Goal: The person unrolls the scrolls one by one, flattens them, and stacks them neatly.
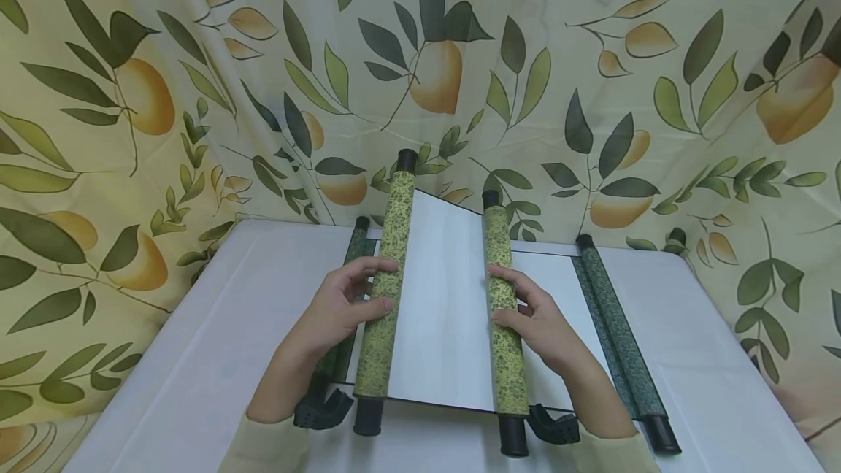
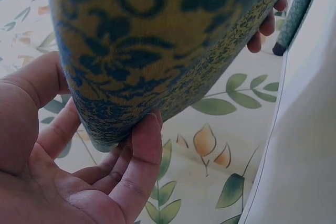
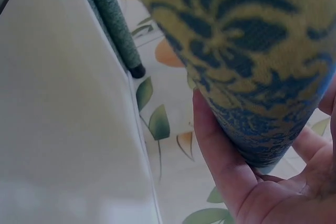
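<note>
Item: one scroll [image 1: 440,305], yellow-green patterned rollers, black end caps, part unrolled to a white panel; you hold it raised above the table [image 1: 197,356], over the middle of a green scroll [image 1: 627,334] lying open there.

Your left hand [image 1: 338,305]: thumb and fingers curled round the left yellow roller [image 1: 376,363], around mid-length. Your right hand [image 1: 540,323]: a like grip on the right yellow roller [image 1: 509,374], the panel spanning the gap between.

Risks, as judged: the panel's far edge slopes down to your right; if you turn the rollers unevenly, the winding may run off line and crease the edges. Loosen one hand and its roller could spin or drop onto the green scroll. Pull both apart without letting them turn and the sheet may strain where it meets them. Lower it carelessly and the end caps could scuff the white surface below; the black wrist mounts [image 1: 324,409], close to its near edge, might catch.

Obscured: most of the green scroll's middle and much of its left roller, behind your scroll and hand. Cut off: the yellow rollers, at the top of both wrist views. Undetermined: how much sheet remains wound, and any faint marking on the panel
</note>
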The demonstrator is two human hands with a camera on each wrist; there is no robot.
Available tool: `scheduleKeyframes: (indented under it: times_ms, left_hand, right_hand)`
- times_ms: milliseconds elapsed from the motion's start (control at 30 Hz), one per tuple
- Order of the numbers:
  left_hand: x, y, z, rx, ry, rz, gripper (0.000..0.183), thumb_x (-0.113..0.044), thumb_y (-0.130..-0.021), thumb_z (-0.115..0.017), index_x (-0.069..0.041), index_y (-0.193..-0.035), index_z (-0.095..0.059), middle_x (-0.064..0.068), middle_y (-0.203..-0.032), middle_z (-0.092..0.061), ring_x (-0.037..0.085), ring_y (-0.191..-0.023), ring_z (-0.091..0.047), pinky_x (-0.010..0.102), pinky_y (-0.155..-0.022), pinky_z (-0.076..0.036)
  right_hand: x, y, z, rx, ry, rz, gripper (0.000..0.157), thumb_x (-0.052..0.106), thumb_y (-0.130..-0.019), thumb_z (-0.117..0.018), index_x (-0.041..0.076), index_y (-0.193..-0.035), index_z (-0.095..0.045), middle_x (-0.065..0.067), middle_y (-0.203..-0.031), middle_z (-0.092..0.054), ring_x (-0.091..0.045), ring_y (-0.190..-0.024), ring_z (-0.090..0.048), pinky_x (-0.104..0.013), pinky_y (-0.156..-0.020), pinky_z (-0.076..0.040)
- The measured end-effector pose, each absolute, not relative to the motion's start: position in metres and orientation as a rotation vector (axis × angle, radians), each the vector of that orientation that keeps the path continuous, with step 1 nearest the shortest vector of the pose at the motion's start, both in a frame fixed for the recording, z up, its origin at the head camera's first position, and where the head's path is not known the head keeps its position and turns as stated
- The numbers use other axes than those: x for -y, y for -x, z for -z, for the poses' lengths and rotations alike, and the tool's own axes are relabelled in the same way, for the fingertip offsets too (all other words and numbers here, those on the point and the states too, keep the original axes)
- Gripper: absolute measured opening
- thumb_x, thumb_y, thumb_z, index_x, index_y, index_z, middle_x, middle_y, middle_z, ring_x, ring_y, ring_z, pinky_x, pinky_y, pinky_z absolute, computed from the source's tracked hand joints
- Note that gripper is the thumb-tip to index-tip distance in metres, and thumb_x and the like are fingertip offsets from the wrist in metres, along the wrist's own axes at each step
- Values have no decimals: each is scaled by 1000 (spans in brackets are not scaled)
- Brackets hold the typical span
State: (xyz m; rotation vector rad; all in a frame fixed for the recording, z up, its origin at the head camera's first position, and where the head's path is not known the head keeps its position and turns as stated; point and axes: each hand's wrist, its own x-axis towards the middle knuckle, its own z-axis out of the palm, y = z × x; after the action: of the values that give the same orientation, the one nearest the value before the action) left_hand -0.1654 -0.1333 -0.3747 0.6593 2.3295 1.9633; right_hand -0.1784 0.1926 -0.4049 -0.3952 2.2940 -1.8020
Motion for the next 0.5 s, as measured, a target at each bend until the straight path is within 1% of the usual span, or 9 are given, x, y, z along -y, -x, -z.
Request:
scheduleKeyframes:
  times_ms: [200,400,500]
  left_hand:
    - [134,165,374,-2322,-636,-1970,43,-6,-88,-73,-12,-130,-62,4,-136,-59,24,-133,-46,52,-108,-35]
    - [135,165,373,-2318,-613,-1988,44,-7,-88,-73,-12,-130,-62,4,-136,-59,24,-136,-43,53,-111,-32]
    - [135,165,373,-2315,-614,-1987,44,-8,-88,-73,-12,-130,-62,4,-136,-58,24,-137,-42,53,-112,-30]
  right_hand:
    - [-192,178,404,-2271,386,1805,67,5,-91,-68,17,-151,-40,-20,-144,-39,-29,-99,-59,-38,-75,-57]
    - [-193,178,405,-2267,381,1817,66,4,-92,-65,18,-152,-41,-21,-146,-38,-30,-100,-60,-38,-75,-57]
    - [-194,179,405,-2253,403,1821,66,5,-92,-66,16,-152,-40,-21,-147,-37,-31,-101,-60,-39,-75,-58]
